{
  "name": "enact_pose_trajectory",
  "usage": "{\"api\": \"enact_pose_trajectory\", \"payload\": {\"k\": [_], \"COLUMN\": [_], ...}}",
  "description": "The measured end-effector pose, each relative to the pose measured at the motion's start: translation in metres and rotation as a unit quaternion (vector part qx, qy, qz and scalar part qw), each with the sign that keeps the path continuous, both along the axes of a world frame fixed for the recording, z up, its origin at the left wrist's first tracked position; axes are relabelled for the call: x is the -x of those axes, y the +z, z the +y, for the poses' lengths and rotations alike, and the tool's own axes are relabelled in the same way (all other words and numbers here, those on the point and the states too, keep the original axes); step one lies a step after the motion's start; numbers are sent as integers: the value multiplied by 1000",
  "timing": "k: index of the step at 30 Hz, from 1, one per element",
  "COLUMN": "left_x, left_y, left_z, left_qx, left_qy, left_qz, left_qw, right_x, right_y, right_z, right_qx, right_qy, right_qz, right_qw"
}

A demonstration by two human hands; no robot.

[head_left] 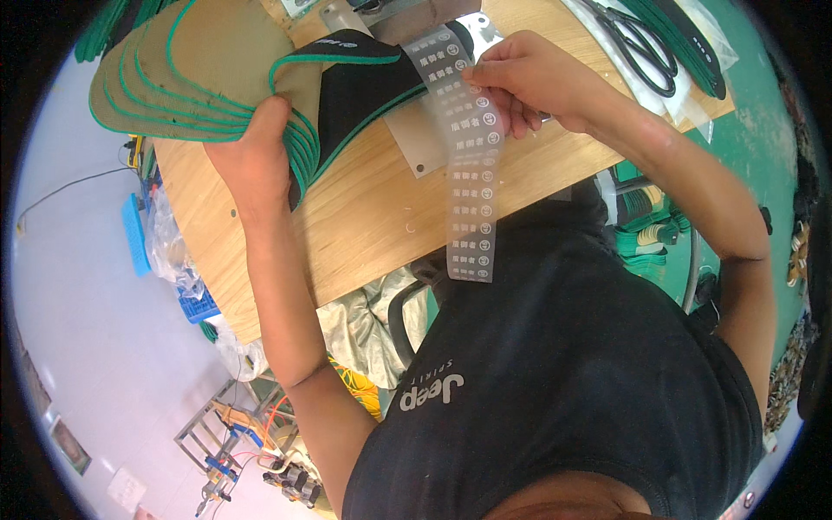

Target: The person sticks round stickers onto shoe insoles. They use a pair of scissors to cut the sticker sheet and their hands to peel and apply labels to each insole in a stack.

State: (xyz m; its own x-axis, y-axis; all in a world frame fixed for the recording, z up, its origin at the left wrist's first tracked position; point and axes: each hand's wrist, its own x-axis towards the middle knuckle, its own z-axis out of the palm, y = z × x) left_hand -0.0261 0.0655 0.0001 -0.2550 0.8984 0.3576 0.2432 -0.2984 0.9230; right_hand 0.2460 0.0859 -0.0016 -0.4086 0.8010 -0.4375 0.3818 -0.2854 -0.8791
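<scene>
A fanned stack of tan shoe insoles with green edges (195, 74) is gripped by my left hand (260, 152), its thumb lying over the top. Next to it, a black insole face with a green rim (360, 100) is exposed, with one insole's end folded back above it. My right hand (524, 82) pinches a long translucent strip of printed transfer labels (472, 191) between thumb and fingers. The strip's upper end lies over the black insole, and its lower end hangs past the table edge in front of my black shirt. A flat metal plate (416, 143) lies partly under the strip.
The wooden table (347, 230) spans the middle. Black-handled scissors (637, 48) lie at its far right, with more stacked green-edged insoles (680, 43) beyond them. Plastic bags (173, 251) and a blue basket (198, 303) stand off the left edge. Further insoles (646, 230) sit below the table at right.
</scene>
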Motion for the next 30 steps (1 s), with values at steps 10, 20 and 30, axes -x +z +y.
{"api": "enact_pose_trajectory", "payload": {"k": [10,20,30], "left_x": [-6,-6,-9], "left_y": [1,0,1], "left_z": [-1,-1,-1], "left_qx": [-13,-8,-6], "left_qy": [2,5,12], "left_qz": [-4,21,38], "left_qw": [1000,1000,999], "right_x": [2,1,2], "right_y": [-7,-10,-8], "right_z": [-1,-1,0], "right_qx": [-12,-14,11], "right_qy": [-17,-20,-25], "right_qz": [-9,-7,-12], "right_qw": [1000,1000,1000]}}
